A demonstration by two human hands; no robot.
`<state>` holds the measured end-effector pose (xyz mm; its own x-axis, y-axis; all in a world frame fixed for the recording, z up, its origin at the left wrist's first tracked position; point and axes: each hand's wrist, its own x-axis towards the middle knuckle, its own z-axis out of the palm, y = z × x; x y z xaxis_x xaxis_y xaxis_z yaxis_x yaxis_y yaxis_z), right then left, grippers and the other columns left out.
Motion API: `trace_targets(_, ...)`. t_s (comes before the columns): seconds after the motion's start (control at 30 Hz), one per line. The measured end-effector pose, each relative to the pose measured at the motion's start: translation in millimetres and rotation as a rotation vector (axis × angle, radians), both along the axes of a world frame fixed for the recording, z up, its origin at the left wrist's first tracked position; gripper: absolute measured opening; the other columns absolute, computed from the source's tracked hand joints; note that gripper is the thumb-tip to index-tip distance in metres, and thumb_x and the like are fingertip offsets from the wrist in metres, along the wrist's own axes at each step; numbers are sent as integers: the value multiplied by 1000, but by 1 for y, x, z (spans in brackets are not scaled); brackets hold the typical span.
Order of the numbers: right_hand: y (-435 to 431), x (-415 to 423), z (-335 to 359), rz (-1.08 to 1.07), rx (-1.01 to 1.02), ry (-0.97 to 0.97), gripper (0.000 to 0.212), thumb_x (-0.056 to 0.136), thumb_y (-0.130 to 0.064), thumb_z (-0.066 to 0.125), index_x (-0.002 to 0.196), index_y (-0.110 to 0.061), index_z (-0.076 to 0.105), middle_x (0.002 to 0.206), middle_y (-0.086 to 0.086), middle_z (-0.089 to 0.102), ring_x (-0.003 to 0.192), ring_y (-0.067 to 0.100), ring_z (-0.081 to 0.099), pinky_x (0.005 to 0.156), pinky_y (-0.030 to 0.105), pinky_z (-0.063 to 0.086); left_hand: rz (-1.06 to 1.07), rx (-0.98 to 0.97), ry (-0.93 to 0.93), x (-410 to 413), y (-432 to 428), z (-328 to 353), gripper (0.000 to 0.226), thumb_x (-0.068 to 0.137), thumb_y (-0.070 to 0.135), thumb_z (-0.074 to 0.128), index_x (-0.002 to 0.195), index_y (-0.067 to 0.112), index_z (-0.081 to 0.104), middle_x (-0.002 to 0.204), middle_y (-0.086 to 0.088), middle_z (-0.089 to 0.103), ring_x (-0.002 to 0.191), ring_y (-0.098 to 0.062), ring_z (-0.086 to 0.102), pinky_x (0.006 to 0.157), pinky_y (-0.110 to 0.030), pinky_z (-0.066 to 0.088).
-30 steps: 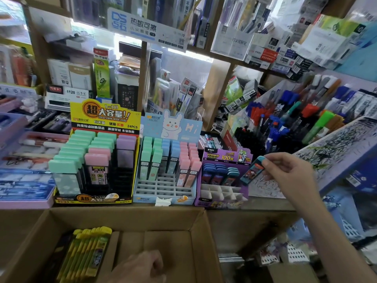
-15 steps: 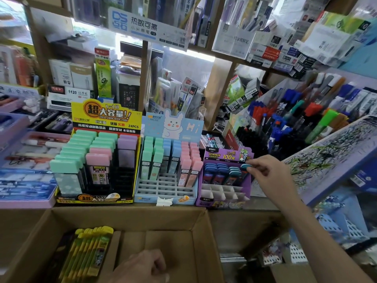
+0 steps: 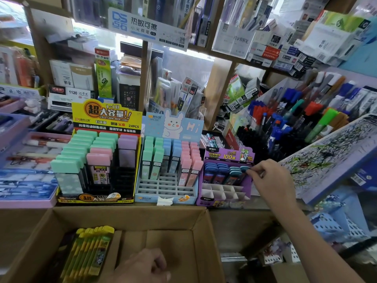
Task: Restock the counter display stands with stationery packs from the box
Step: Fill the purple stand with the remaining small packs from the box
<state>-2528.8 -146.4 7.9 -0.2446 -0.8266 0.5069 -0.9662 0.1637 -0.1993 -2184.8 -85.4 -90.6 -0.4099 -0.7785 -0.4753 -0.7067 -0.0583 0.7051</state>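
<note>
In the head view, the right hand (image 3: 271,180) pinches the teal top of a pack (image 3: 243,170), which stands almost upright in the back right slot of the purple stand (image 3: 224,199), at nine o'clock from the hand. The left hand (image 3: 142,266) lies in the box (image 3: 130,218) with fingers curled, holding something or not I cannot tell; the yellow packs (image 3: 89,252) lie at ten o'clock from it, nearer to this hand.

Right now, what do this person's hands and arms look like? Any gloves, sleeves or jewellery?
Neither hand wears a glove. The right hand shows no ring, and the right forearm is bare to the frame edge: no sleeve, watch or bracelet. The left hand shows only partly at the bottom edge, its wrist out of view.
</note>
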Motion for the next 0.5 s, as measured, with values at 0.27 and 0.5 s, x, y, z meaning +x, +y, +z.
trace_targets(0.27, 28, 23, 7, 113, -138, -336, 6, 86, -19, 82, 83, -19, 76, 66, -14, 68, 60, 3, 64, 52, 8, 45, 83, -41, -2, 3, 1, 11, 21, 80, 56, 75, 92, 40, 68, 104, 19, 64, 99, 8, 59, 97, -18, 46)
trace_targets(0.5, 59, 102, -7, 334, 32, -848, 4, 92, -19, 74, 90, -22, 75, 70, 0, 73, 61, 14, 70, 52, 25, 57, 194, -66, -8, 27, -4, 23, 16, 82, 47, 77, 90, 37, 69, 99, 16, 67, 96, 5, 62, 88, -17, 47)
